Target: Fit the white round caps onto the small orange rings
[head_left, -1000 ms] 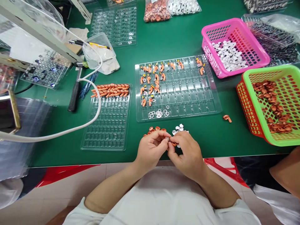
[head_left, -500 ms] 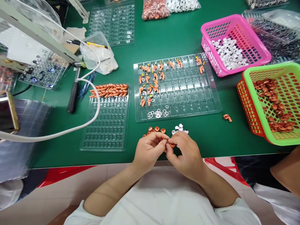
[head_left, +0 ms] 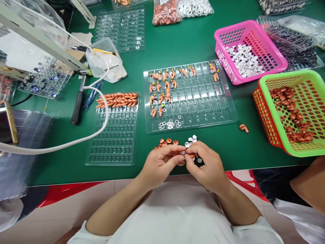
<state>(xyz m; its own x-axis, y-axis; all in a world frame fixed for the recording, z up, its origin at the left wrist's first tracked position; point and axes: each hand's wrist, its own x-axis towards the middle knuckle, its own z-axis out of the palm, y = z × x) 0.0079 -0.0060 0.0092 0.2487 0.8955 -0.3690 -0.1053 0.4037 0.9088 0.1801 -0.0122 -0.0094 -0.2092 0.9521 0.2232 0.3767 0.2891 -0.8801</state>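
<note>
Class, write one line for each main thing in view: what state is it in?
Left hand: pinching copper-coloured part
Right hand: fingertips at that part, grip partly hidden
Middle tray: partly filled
Left tray: top rows filled
Pink basket: partly filled
Green basket: partly filled, stacked with red basket
Hammer: lying down

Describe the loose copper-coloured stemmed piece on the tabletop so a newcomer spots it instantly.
Find the bright green basket at the right of the green table. Left of it, just off the near right corner of the large clear tray, lies the stemmed piece. Unlike the heaped copper-coloured pieces in the basket, it lies alone, its stem angling rightward.
</note>
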